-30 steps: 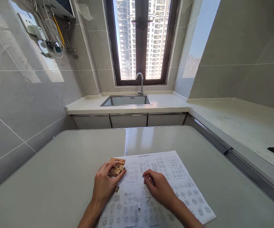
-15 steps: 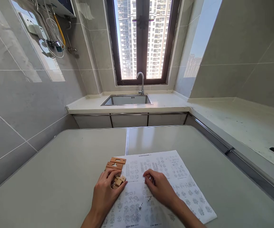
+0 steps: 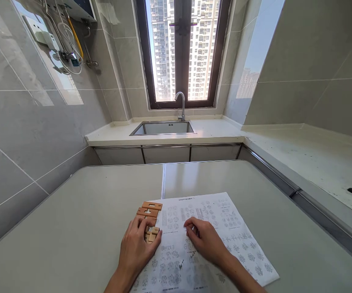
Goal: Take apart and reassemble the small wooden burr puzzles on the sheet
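A printed sheet of paper (image 3: 221, 228) with many small diagrams lies on the grey table (image 3: 81, 219). Wooden puzzle pieces (image 3: 148, 211) lie in a short row at the sheet's left edge. My left hand (image 3: 136, 246) rests over the nearer pieces, fingers curled round a small wooden block (image 3: 152, 233). My right hand (image 3: 205, 240) lies on the middle of the sheet, fingers bent and pressed down on the paper.
A seam (image 3: 163, 179) splits the table down the middle. Beyond it stands a counter with a steel sink (image 3: 164, 128) and tap (image 3: 180, 103) under a window. A second counter (image 3: 310, 154) runs along the right. Tiled wall closes the left side.
My left hand has drawn back toward me with a small block, uncovering two flat wooden pieces that now lie in a row. The right hand has stayed on the paper.
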`<state>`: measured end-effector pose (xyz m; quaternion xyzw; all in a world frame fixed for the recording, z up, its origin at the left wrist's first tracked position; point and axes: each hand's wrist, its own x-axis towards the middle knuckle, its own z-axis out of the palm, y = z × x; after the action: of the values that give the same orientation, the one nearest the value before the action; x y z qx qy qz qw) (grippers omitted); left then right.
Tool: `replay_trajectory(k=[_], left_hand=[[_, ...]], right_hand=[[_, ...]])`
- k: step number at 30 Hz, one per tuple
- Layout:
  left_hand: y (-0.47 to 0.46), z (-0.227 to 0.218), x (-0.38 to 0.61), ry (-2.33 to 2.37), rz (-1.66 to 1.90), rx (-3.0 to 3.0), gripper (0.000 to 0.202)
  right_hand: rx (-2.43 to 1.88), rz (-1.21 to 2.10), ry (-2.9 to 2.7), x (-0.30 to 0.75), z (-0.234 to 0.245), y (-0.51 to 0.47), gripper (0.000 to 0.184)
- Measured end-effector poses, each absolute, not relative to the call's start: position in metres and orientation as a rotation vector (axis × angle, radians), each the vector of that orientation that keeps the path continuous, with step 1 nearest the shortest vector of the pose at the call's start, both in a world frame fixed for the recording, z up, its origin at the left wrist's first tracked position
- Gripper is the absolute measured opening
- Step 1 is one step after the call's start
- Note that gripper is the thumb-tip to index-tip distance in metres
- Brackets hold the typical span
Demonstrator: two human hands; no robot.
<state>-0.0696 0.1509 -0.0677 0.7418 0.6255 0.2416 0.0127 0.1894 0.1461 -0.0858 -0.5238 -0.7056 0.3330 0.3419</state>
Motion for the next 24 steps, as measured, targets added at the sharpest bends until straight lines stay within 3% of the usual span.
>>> replay_trajectory(k=[14, 24], left_hand=[[0.168, -0.078, -0.08, 1.926, 0.995, 2.286, 0.051], [0.217, -0.054, -0.103, 1.886, 1.105, 2.078, 0.039]], right_hand=[[-1.36, 0.905, -1.81, 0.189, -0.085, 0.146, 0.022], [-1.381, 0.9, -1.804, 0.189, -0.091, 0.148, 0.025]])
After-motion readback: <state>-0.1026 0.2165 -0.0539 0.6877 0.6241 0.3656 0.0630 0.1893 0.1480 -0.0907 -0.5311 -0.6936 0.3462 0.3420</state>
